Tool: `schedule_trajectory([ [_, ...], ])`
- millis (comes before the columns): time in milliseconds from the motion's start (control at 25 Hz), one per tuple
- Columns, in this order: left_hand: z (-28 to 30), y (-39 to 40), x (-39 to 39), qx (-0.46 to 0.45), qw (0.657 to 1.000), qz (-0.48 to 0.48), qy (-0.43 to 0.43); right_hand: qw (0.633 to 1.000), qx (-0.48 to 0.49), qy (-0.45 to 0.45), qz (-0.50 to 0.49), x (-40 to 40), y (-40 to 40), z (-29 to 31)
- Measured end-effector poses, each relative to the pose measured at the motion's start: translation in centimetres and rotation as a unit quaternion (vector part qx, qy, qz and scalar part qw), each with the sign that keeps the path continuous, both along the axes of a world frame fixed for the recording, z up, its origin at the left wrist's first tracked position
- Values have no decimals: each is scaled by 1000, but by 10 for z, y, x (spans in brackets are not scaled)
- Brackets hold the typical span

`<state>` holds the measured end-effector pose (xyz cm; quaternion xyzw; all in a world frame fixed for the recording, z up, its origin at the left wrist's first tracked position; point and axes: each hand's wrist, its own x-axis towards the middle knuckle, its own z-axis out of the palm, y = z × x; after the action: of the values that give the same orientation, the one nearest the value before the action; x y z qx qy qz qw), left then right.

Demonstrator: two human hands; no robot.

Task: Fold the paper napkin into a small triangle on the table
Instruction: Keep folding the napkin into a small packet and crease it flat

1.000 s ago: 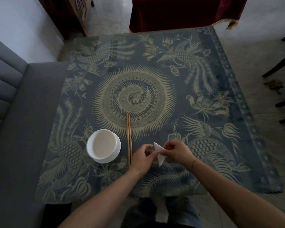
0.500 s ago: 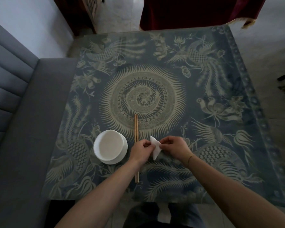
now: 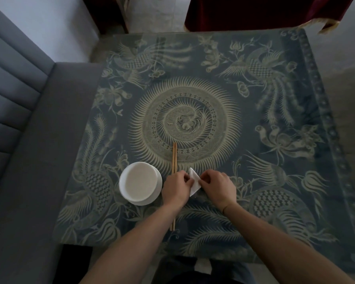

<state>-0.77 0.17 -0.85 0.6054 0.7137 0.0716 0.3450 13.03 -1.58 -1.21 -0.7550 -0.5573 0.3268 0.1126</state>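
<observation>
Paper, thin and white, is what both hands work on: the small folded white paper napkin (image 3: 193, 182) sits low in the frame, just left of centre, on the blue-grey tabletop printed with pale birds and a sunburst medallion (image 3: 254, 111), and already shows a pointed, triangle-like outline. The left hand (image 3: 177, 188) pinches its left edge with thumb and fingertips pressed together on the paper, and the right hand (image 3: 216, 187) pinches the right edge in the same closed grip. I judge the napkin to be nearly weightless, limp and easy to tear or crumple, so it wants light pressure at the corners and along the crease, not a pull across the middle; a firm stroke against the tabletop should set the fold, since soft tissue tends to spring open. Just left of the hands stands a round white bowl on a white saucer (image 3: 140, 183), and a pair of slim wooden chopsticks (image 3: 174, 158) runs vertically beneath the left wrist, close enough to be nudged.
</observation>
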Motion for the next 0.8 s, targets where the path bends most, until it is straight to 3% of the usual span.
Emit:
schedule_trajectory([
  [280, 0, -2, -2, 63, 997, -42, 19, 996, 61, -49, 51, 1, -2, -2],
  [560, -7, -5, -11, 166, 957, -217, 102, 957, 155, -136, 202, 16, -4, -5],
  [800, -7, -6, -22, 153, 923, -312, 165, 929, 115, -194, 292, 28, -6, -11],
])
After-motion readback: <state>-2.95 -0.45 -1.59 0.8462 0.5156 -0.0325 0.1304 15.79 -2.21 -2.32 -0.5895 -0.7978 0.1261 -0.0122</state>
